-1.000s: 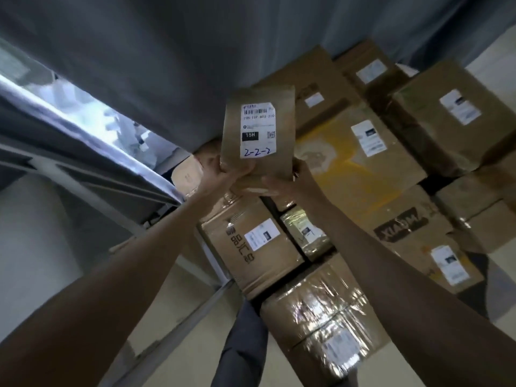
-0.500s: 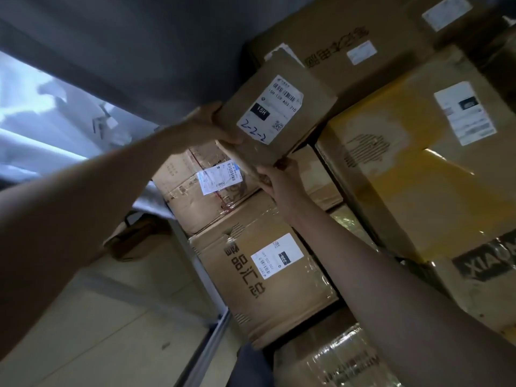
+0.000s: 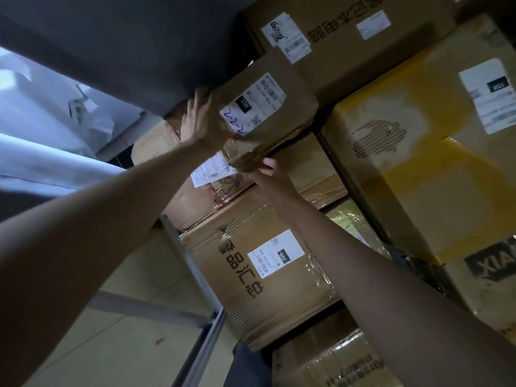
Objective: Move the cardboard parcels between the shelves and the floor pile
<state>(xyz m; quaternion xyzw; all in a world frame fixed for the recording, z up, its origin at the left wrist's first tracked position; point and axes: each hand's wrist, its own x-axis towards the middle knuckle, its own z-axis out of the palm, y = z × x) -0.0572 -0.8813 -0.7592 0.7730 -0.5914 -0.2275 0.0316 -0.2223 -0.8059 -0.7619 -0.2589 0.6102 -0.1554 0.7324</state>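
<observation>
A small brown parcel with a white label marked "2-2-2" sits tilted on top of the stacked cartons, against the grey wall. My left hand lies against its left side with the fingers spread and straight. My right hand presses on its crumpled lower corner from below, fingers mostly hidden behind the parcel. Under it lie a taped carton with a torn label and a carton with printed characters.
A large carton fills the top, a yellow-taped carton the right. More wrapped parcels lie at the bottom. A metal shelf rail and pale floor are at the lower left. Dark trousers show below.
The small parcel has gone up and to the right onto the stack. My left hand has flattened against its side; my right hand followed under its lower corner.
</observation>
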